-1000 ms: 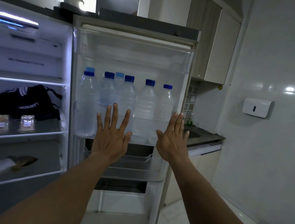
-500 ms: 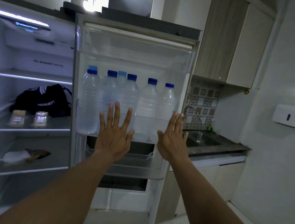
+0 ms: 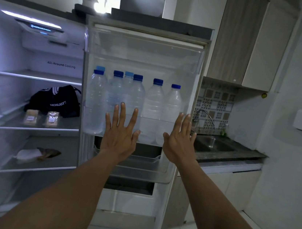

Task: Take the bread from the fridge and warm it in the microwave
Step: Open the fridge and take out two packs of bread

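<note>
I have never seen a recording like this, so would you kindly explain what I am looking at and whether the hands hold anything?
There is no machine here. The single picture comes from a camera worn on a person's head, looking forward and down along their own arms. The left hand and right hand are open with fingers spread and hold nothing. They are raised in front of the open fridge door, whose rack carries water bottles. Inside the fridge, on the left, a shelf bears a dark bag and two small packets. A wrapped item lies on the shelf below. Either could be the bread; I cannot tell. A sink is on the right.
</note>
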`<state>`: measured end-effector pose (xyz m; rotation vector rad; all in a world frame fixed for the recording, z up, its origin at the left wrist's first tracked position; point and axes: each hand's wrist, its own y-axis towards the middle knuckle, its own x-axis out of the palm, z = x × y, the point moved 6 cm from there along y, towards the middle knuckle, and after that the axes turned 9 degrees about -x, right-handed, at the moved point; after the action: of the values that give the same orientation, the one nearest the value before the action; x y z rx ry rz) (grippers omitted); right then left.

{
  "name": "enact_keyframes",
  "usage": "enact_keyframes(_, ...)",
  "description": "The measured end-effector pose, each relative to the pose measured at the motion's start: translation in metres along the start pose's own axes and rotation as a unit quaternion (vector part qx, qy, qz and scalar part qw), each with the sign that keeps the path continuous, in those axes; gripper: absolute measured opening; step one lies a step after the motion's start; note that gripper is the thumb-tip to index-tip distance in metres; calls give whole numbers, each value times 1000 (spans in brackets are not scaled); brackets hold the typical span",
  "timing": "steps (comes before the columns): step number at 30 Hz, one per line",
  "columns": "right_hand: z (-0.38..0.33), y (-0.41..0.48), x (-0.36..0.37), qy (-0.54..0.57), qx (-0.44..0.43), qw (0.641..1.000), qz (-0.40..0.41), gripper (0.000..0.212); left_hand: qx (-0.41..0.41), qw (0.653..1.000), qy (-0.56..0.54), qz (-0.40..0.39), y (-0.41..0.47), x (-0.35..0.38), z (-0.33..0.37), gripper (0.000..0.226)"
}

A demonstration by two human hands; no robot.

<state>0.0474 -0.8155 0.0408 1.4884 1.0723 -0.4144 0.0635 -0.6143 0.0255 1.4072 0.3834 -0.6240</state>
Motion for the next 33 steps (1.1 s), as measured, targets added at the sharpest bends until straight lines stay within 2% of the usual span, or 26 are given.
enact_keyframes(3,-12,1,-5,-25,-6,1000,11,85,9,1000,-6,-8,-1,-4,-3,70)
enact_keyframes(7,-39,2,-17,-53,2,995,81,84,24,999,0,-22,3,-19,-15,69)
enact_keyframes(11,-82,4,-20,-72,-51,990,107,80,10,1000,-6,-18,10,-39,-48,69)
enact_keyframes(18,-178,16,14,-52,-108,990,78,74,-9,999,19,-31,13,-71,-144,68)
enact_keyframes(28,-339,47,102,-4,-178,984,28,69,-51,995,70,-52,5,-88,-321,67)
enact_keyframes(33,-395,70,161,32,-173,984,-12,66,-72,991,85,-68,6,-86,-398,64)
